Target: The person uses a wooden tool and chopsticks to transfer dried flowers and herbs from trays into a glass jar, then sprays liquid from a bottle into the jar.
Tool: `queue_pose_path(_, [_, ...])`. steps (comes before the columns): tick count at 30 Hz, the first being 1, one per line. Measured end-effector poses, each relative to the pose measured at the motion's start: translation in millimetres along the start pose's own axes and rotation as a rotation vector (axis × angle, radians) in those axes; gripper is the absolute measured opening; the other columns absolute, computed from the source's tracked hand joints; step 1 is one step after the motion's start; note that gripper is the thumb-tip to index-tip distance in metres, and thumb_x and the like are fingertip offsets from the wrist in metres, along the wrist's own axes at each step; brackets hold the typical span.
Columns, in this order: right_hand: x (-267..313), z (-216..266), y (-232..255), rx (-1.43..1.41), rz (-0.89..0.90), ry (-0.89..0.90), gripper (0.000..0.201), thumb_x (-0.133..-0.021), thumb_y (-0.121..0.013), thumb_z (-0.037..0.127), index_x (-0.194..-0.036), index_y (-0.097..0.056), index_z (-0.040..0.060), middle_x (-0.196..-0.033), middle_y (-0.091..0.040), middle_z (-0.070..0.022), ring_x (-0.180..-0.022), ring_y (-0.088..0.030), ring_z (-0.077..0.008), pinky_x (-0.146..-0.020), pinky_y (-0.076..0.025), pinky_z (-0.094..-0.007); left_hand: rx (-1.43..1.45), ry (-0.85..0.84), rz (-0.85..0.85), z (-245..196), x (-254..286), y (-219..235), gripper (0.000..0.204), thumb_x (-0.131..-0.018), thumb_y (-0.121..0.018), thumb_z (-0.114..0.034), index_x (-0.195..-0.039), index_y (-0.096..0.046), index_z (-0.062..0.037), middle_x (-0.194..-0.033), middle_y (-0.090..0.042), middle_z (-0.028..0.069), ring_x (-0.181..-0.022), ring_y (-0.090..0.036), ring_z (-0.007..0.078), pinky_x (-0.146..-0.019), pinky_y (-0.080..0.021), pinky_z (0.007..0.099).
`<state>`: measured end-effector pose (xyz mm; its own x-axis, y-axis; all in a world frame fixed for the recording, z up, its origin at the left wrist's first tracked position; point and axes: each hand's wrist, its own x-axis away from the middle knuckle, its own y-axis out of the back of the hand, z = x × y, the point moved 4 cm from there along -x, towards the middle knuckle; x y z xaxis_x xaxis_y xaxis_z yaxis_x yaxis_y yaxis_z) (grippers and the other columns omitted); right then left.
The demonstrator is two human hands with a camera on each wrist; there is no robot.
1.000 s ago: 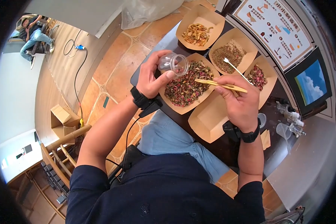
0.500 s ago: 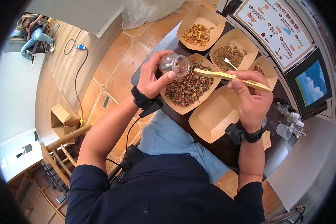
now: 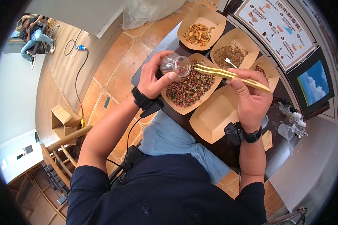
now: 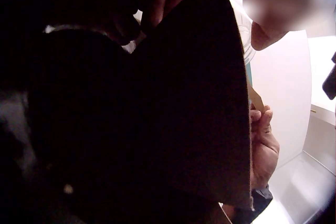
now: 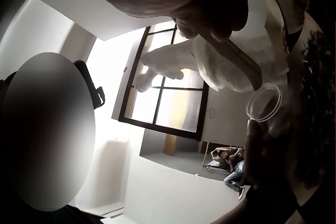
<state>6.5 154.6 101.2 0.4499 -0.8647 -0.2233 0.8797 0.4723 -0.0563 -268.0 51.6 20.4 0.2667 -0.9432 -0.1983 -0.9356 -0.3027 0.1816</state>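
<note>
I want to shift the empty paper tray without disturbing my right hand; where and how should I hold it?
Probably pinch the empty paper tray by the end wall nearest your lap, coming from your body side, thumb inside, fingers outside. That wall flares up to an uncovered rim, while your right hand hangs near the tray's right side.

Large title point(image 3: 288, 18) in Chinese characters printed on white poster point(image 3: 275, 33) with brown border; read as "小小制香师", last characters less sharply shown. Smaller Chinese captions set beside poster's drawings, too small to be read. Dark shirt's point(image 3: 165, 191) chest mark point(image 3: 146, 210) not legible.
</note>
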Motion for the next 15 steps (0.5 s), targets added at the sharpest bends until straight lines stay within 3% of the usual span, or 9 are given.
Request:
queue_pose_path(5, [-3, -3, 3, 0.006, -0.04, -0.07, 0.014, -0.102, -0.077, 0.004, -0.113, -0.073, -0.0022, -0.109, -0.078, -0.0094, -0.097, -0.072, -0.0129, -0.086, -0.057, -0.028, 0.053, 0.027, 0.005, -1, 1, 0, 0.074, -0.093, -0.079, -0.047, -0.143, -0.058, 0.0044, -0.121, -0.071, 0.0121, -0.112, -0.067, 0.0193, -0.102, -0.051, 0.0347])
queue_pose_path(7, [-4, -4, 2, 0.247, 0.111, -0.091, 0.012, -0.099, -0.078, 0.001, -0.109, -0.073, -0.0016, -0.106, -0.078, -0.0082, -0.095, -0.072, -0.0134, -0.085, -0.057, -0.0291, 0.062, 0.044, 0.006, -1, 1, -1, 0.074, -0.093, -0.079, -0.047, -0.143, -0.058, 0.0044, -0.121, -0.071, 0.0116, -0.112, -0.067, 0.0183, -0.102, -0.051, 0.034])
queue_pose_path(15, [2, -11, -18, 0.276, 0.233, 0.004, 0.016, -0.093, -0.079, -0.002, -0.108, -0.073, -0.0017, -0.097, -0.077, -0.0115, -0.088, -0.074, -0.0197, -0.081, -0.057, -0.0322, 0.087, 0.052, 0.005, 1, 2, -1, 0.073, -0.094, -0.078, -0.045, -0.144, -0.057, 0.0046, -0.122, -0.071, 0.0115, -0.112, -0.067, 0.0179, -0.102, -0.051, 0.0334])
